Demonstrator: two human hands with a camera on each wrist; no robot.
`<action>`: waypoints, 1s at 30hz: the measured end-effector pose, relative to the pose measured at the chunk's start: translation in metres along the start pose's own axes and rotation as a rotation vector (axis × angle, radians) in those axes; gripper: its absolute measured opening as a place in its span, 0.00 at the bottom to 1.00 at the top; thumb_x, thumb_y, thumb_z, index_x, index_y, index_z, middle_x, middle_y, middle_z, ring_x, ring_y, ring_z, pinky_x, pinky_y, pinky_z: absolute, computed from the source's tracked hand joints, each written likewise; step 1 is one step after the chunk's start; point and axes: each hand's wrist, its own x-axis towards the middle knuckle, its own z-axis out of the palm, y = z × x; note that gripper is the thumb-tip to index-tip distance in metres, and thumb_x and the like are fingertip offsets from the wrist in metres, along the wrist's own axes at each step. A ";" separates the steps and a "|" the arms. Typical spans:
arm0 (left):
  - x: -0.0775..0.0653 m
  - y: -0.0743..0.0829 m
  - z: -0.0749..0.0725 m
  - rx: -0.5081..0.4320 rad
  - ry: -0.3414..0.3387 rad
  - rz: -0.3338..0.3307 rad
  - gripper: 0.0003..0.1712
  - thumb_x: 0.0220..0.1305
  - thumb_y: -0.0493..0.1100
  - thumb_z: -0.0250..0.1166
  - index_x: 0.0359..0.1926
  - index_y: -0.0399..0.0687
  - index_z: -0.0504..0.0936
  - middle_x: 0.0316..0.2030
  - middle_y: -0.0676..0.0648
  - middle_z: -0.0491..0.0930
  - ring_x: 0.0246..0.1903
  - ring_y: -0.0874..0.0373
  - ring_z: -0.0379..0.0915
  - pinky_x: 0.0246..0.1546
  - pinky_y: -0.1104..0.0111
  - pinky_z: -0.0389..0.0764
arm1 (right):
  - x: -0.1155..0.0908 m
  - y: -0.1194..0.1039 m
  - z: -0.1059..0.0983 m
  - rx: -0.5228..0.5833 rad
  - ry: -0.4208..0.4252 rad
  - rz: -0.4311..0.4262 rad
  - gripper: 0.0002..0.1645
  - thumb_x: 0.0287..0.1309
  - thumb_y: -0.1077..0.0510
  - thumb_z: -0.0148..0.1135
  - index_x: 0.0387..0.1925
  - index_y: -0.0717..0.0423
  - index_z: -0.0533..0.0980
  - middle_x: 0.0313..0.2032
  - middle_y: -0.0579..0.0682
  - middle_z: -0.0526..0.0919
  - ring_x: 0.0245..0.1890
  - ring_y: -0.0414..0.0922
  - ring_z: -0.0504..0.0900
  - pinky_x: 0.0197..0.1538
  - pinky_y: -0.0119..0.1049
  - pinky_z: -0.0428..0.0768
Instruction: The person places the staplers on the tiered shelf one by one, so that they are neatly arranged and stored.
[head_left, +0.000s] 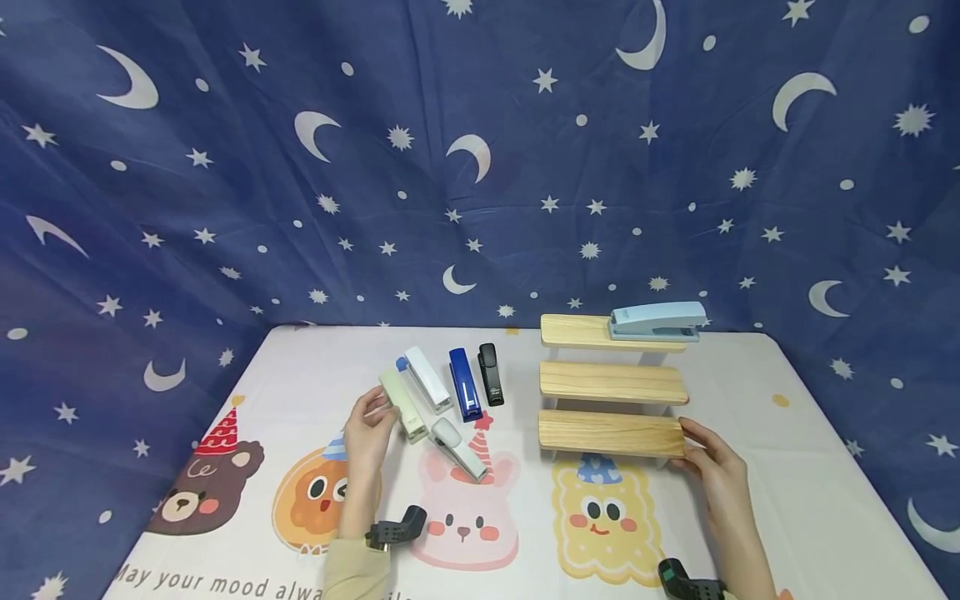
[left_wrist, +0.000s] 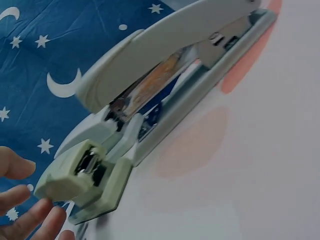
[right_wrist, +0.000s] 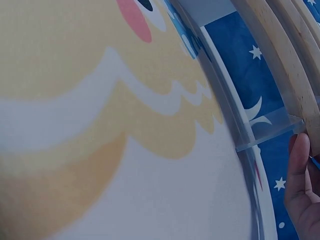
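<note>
My left hand is at the left side of a pale green stapler, its fingers loosely bent. In the left wrist view the fingertips come close to the stapler's end; whether they touch is unclear. A grey-white stapler lies in front of it, with a white stapler, a dark blue stapler and a black stapler beyond. On the right, my right hand holds the right end of the lowest board on a three-tier wooden shelf, thumb below. A light blue stapler sits on the top tier.
A white tablecloth with cartoon prints covers the table. Behind the table hangs a dark blue curtain with moons and stars. Clear supports hold up the shelf boards.
</note>
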 end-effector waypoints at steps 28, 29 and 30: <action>-0.005 -0.010 0.028 0.111 0.114 0.177 0.48 0.49 0.36 0.71 0.70 0.39 0.59 0.51 0.35 0.72 0.42 0.48 0.70 0.41 0.65 0.71 | 0.000 0.000 0.000 -0.008 0.001 -0.010 0.26 0.67 0.64 0.45 0.65 0.65 0.65 0.46 0.30 0.71 0.37 0.26 0.77 0.39 0.20 0.79; -0.005 -0.011 0.028 0.115 0.117 0.184 0.48 0.48 0.36 0.71 0.70 0.39 0.59 0.50 0.35 0.72 0.42 0.48 0.70 0.41 0.65 0.70 | 0.000 0.000 0.000 -0.006 0.002 -0.008 0.26 0.67 0.65 0.45 0.65 0.65 0.65 0.46 0.30 0.71 0.37 0.26 0.77 0.39 0.20 0.79; -0.006 -0.011 0.029 0.118 0.120 0.190 0.49 0.48 0.36 0.71 0.70 0.39 0.59 0.50 0.35 0.72 0.42 0.48 0.70 0.41 0.65 0.70 | 0.000 0.000 0.000 -0.010 -0.002 -0.009 0.26 0.67 0.65 0.45 0.65 0.66 0.64 0.47 0.31 0.71 0.37 0.26 0.77 0.39 0.20 0.79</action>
